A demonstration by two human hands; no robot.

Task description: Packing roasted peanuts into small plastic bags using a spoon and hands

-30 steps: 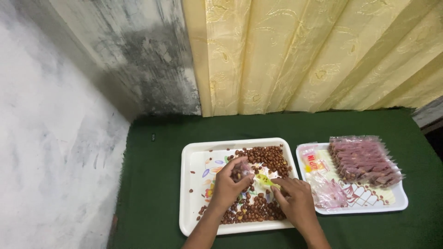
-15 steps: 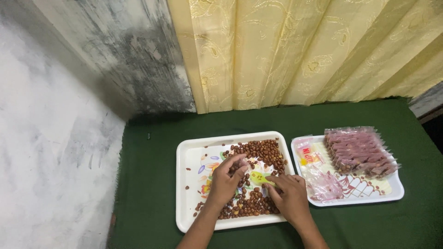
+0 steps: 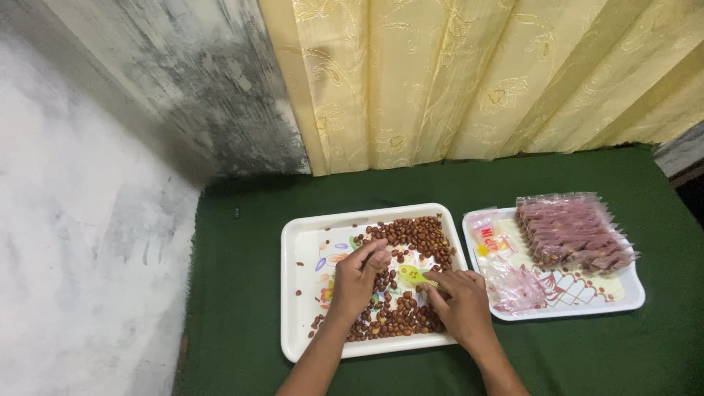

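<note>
Both hands low over the white rectangular tray (image 3: 293,293) on the green cloth (image 3: 235,293), much as in the earlier views; only slight shifts since then. Left hand (image 3: 357,282) moved a little toward the tray's far side, fingers curled narrow and pinched over the brown peanuts (image 3: 411,235), fingertips touching the nuts just beyond its knuckles. Right hand (image 3: 458,304) drawn a touch nearer the wearer, fingers bent down into the nuts under and beside it; whether any nut is gripped, impossible to tell. Between the two hands, a small yellow-green scrap (image 3: 411,275) on the tray's printed floor. Peanuts piled beyond both hands and along the near edge beneath them, suggesting picking through still in progress. To the right of the right hand, a second tray (image 3: 631,293) with filled clear packets (image 3: 572,235) and empty bags (image 3: 513,282).
</note>
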